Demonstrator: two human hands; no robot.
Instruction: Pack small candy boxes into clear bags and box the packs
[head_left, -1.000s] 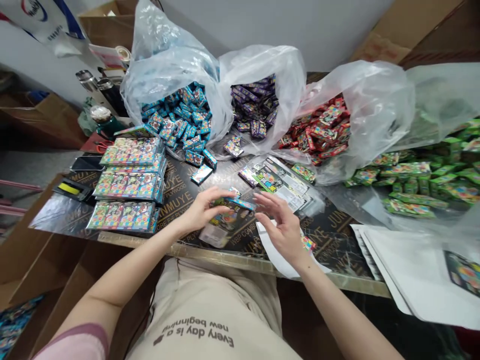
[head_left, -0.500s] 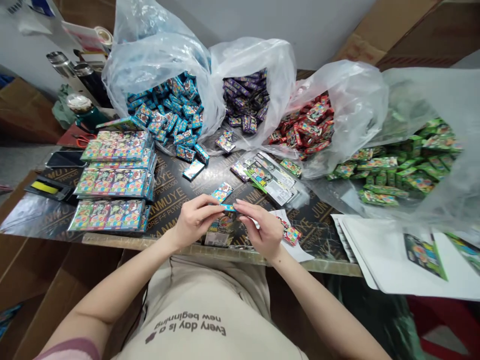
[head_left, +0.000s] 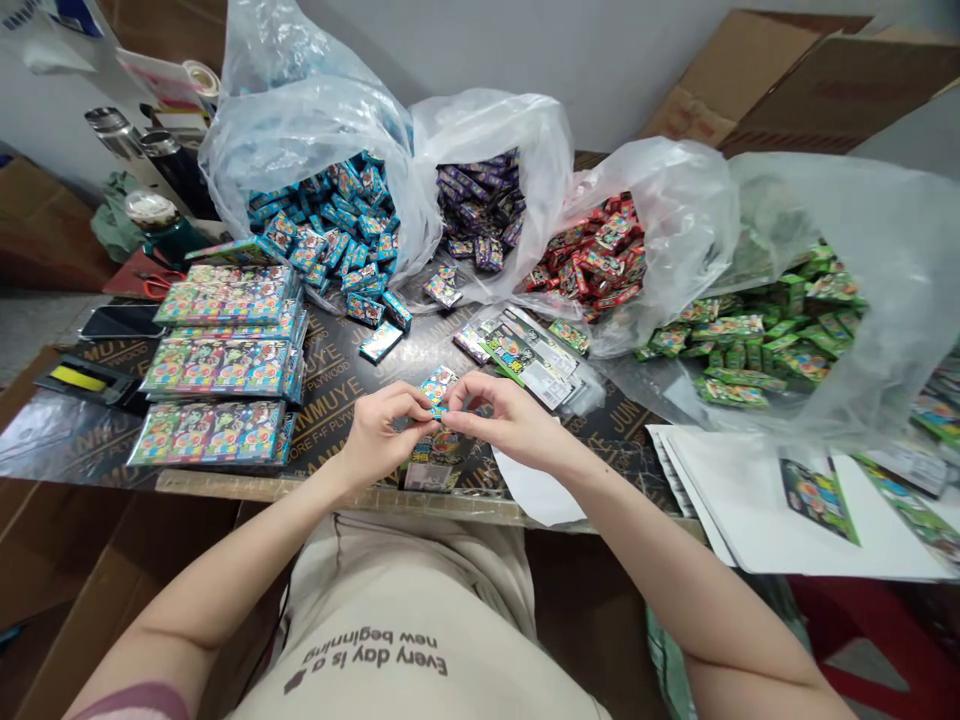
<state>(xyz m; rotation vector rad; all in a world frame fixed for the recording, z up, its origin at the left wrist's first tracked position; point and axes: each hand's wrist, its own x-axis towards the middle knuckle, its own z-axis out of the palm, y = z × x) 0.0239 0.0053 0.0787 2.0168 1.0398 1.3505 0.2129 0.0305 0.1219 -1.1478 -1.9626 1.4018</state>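
My left hand [head_left: 386,430] and my right hand [head_left: 506,420] meet near the table's front edge. Between their fingertips is a small blue packet [head_left: 437,411], mostly covered by the fingers. Just behind it lies another blue packet [head_left: 438,382]. Under and in front of the hands is a dark printed sleeve [head_left: 431,470] in clear plastic. Beyond the hands, a loose blue box [head_left: 381,342] rests on the black table, and a pile of flat printed sleeves [head_left: 529,350] lies to the right.
Plastic bags hold blue boxes [head_left: 337,225], purple boxes [head_left: 480,200], red boxes [head_left: 600,250] and green boxes [head_left: 802,320]. Stacked wrapped packs [head_left: 214,365] stand at left, beside a tape dispenser [head_left: 82,378]. White sheets [head_left: 750,490] overhang the right front edge.
My right hand has moved left and turned, closing in on my left fingertips. The red packet formerly beside my right hand no longer shows. The view has shifted slightly.
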